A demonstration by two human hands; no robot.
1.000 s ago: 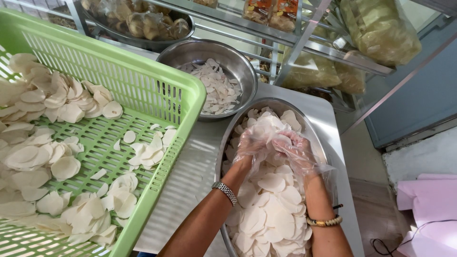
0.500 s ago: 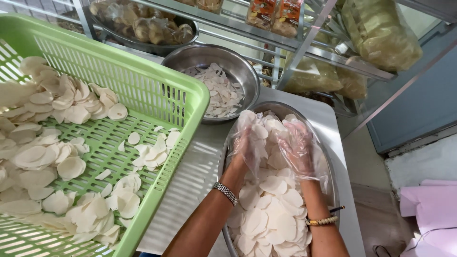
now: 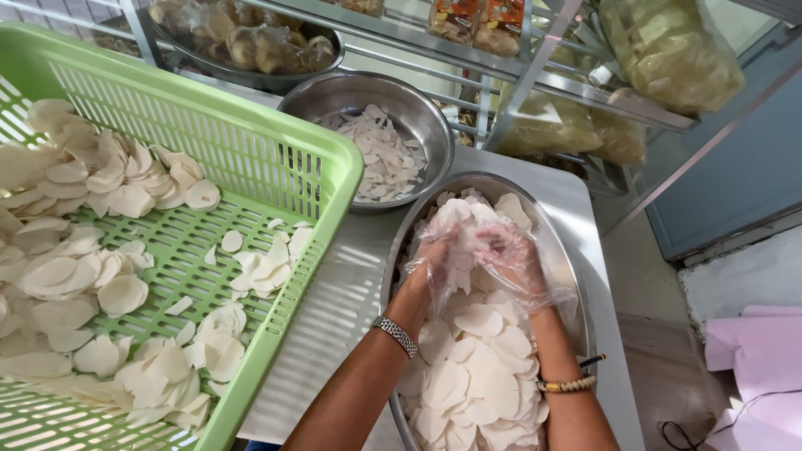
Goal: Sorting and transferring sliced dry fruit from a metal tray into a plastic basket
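My left hand (image 3: pixel 434 266) and my right hand (image 3: pixel 511 260), both in loose clear plastic gloves, are cupped together around a clump of thin white round slices (image 3: pixel 464 220) above a large oval steel tray (image 3: pixel 561 250). The tray is heaped with the same pale slices (image 3: pixel 476 376). A metal watch sits on my left wrist and a beaded bracelet on my right.
A green slotted plastic basket (image 3: pixel 276 159) on the left holds many white slices. Behind the tray stands a round steel bowl (image 3: pixel 418 108) with smaller white pieces. A metal shelf rack (image 3: pixel 535 75) holds bagged food and a pan. Pink sheets (image 3: pixel 752 351) lie at the right.
My hands have come together from a spread position over the tray and closed around a clump of slices, lifting it slightly.
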